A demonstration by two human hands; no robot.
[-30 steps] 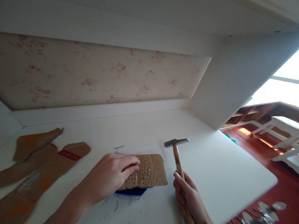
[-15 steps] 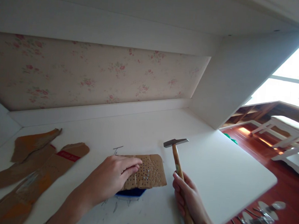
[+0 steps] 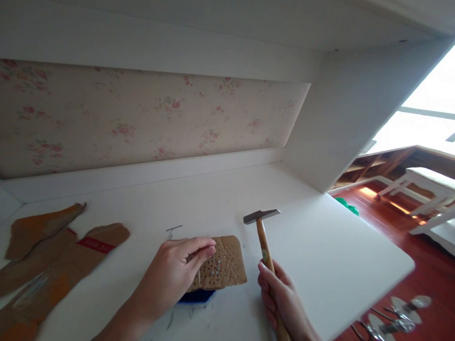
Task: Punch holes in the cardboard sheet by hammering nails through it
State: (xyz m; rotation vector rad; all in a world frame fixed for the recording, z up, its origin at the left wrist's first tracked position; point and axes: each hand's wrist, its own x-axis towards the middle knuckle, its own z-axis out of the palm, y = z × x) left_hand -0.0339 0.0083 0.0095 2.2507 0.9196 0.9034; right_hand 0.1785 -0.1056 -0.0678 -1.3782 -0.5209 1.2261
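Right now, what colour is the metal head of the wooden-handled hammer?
The metal hammer head is dark grey, best seen in the head view.

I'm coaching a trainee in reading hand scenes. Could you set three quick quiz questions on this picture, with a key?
1. Which tool does the right hand hold, and by what part?
2. True or false: the left hand is over part of the perforated cardboard.
3. Where do the torn cardboard pieces lie?
A) on the floor
B) on the white tabletop
C) under the left hand

Key:
1. A hammer, by its wooden handle.
2. True.
3. B.
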